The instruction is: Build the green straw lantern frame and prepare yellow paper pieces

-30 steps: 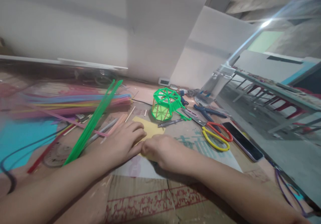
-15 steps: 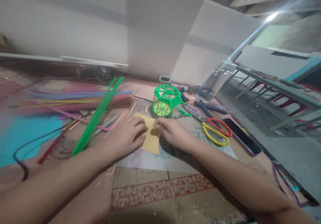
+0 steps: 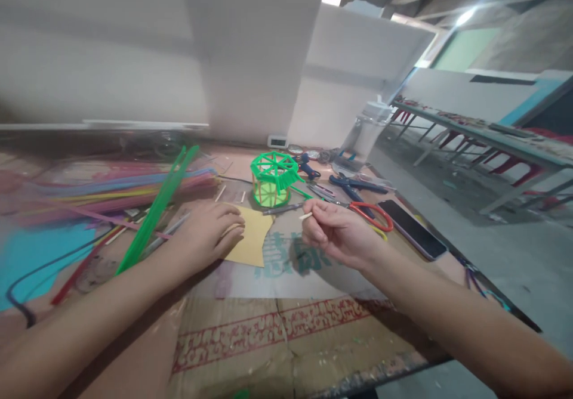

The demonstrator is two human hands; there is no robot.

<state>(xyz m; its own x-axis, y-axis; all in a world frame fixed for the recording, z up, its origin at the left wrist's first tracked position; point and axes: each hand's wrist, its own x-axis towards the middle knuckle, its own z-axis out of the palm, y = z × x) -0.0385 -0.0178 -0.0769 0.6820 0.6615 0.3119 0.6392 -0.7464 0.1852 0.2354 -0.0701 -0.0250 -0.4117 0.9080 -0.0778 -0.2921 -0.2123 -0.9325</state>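
My left hand (image 3: 215,232) rests on the left part of a yellow sheet of paper (image 3: 250,241), its fingers loosely bent and thumb apart. The paper's right edge is uneven. To the right of it, my right hand (image 3: 338,229) is raised over the white printed sheet (image 3: 286,280), thumb and fingers pinching a small pale piece (image 3: 305,216). Whether that piece is a bit of stick or paper, I cannot tell. Behind the paper stands a green lattice model (image 3: 274,178) with thin brown uprights. Scissors (image 3: 373,214) with red and yellow handles lie partly hidden behind my right hand.
Green pipe cleaners (image 3: 154,214) lie at left, near a colourful bundle (image 3: 134,187) and blue sheet (image 3: 42,256). Pliers (image 3: 353,187), a clear container (image 3: 360,139) and a phone (image 3: 412,229) are at right. A small digital display (image 3: 277,142) stands by the wall.
My right hand has lifted off the yellow paper and moved right, now with the small pale piece in its fingers. My left hand stays on the paper. The view has turned slightly right.
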